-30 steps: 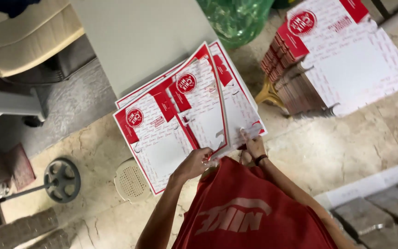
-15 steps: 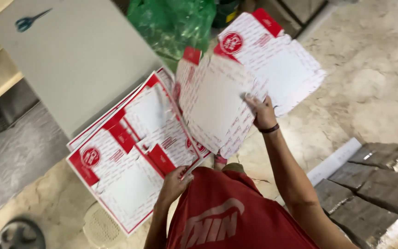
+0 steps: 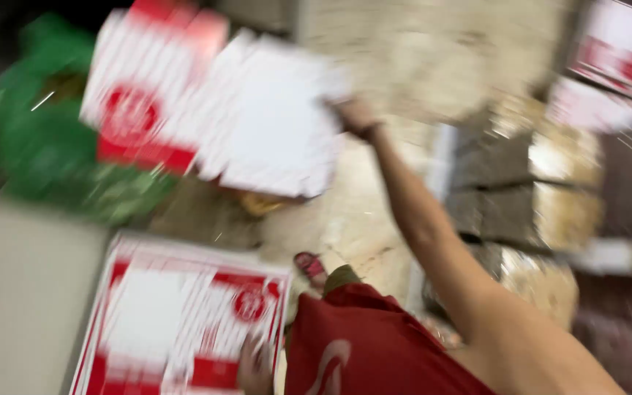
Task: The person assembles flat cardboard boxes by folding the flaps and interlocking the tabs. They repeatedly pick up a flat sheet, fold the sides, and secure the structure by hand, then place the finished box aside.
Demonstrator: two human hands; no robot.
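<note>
Right hand (image 3: 356, 117), fingers closed on the edge of a flat carton blank (image 3: 272, 121), raised above the floor; light, bendy, best gripped at its edge. Left hand (image 3: 255, 366) presses the stacked blanks (image 3: 177, 314); finger spread indistinct.

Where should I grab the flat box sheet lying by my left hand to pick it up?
Take the flat box sheet by its near right edge, where your left hand already rests. The sheet lies flat and wide, so come in from the side nearest you and pinch a free edge rather than the middle. Your right hand is busy holding another white sheet up high.
</note>
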